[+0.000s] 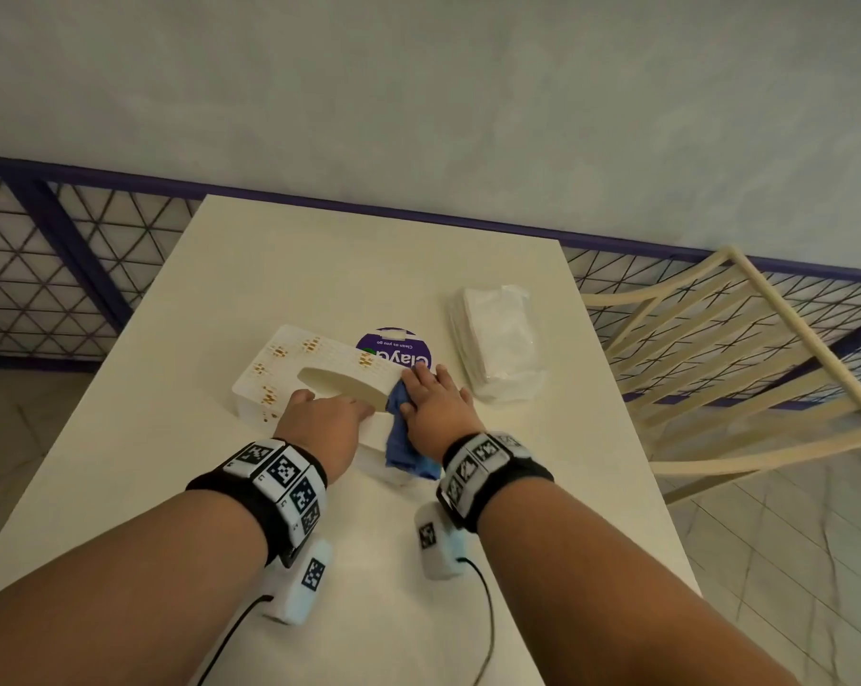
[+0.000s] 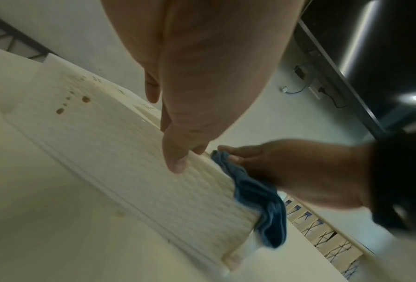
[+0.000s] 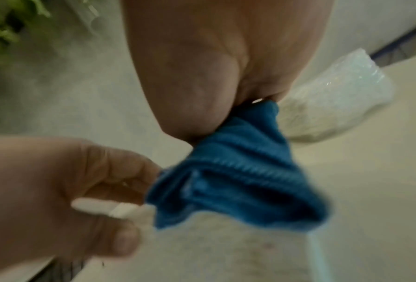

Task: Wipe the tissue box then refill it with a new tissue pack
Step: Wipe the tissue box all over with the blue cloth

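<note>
A white tissue box (image 1: 289,361) with gold motifs and an oval slot lies on the cream table (image 1: 319,269). My left hand (image 1: 327,413) grips its near edge, thumb on the ribbed side (image 2: 129,162) and fingers over the top. My right hand (image 1: 435,401) holds a blue cloth (image 1: 408,448) and presses it against the box's right end. The cloth (image 2: 257,194) hangs down past that end, bunched under my palm (image 3: 238,181). A clear-wrapped tissue pack (image 1: 500,349) lies to the right of the box, untouched, and shows beyond the cloth (image 3: 334,106).
A round purple-labelled item (image 1: 398,351) sits just behind the box. A cream slatted chair (image 1: 725,349) stands off the table's right edge. A purple-framed mesh railing (image 1: 47,269) runs along the wall behind.
</note>
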Tool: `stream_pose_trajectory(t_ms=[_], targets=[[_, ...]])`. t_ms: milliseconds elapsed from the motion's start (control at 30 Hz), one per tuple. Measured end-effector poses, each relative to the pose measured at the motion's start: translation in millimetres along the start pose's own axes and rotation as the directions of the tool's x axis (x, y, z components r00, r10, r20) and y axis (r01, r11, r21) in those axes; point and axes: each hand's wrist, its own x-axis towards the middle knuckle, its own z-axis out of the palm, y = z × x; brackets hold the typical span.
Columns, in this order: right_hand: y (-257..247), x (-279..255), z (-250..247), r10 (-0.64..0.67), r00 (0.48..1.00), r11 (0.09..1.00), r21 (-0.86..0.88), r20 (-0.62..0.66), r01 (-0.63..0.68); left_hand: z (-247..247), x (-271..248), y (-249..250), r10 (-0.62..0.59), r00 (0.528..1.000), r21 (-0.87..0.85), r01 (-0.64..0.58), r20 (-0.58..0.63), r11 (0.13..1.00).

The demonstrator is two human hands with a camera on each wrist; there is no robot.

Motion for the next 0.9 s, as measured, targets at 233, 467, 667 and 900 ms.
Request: stream_pose_trajectory(t_ms=[233, 467, 667, 900], targets=[[-15.4, -36.4, 17.1, -0.172, 0.985, 0.985, -0.032, -0.010, 0.172, 7.7, -0.5, -2.3, 0.018, 1.000, 0.012, -0.018, -0.025, 1.000], [35.9, -104.0, 1.5, -0.088, 0.990, 0.873, 0.470, -0.110, 0.130, 3.5, -12.5, -10.9, 0.205, 0.977, 0.138, -0.211, 0.059, 0.968], [57.9, -122.5, -42.7, 0.129, 0.951, 0.693, 0.712, -0.281, 0.116, 8.1, -17.8, -34.4, 0.417, 0.895, 0.156, -0.440, 0.157, 0.884], [-0.2, -102.8, -13.7, -0.103, 0.973, 0.730, 0.649, -0.204, 0.214, -1.1, -60.1, -6.4, 0.101, 0.991, 0.158, -0.113, 0.082, 0.981]])
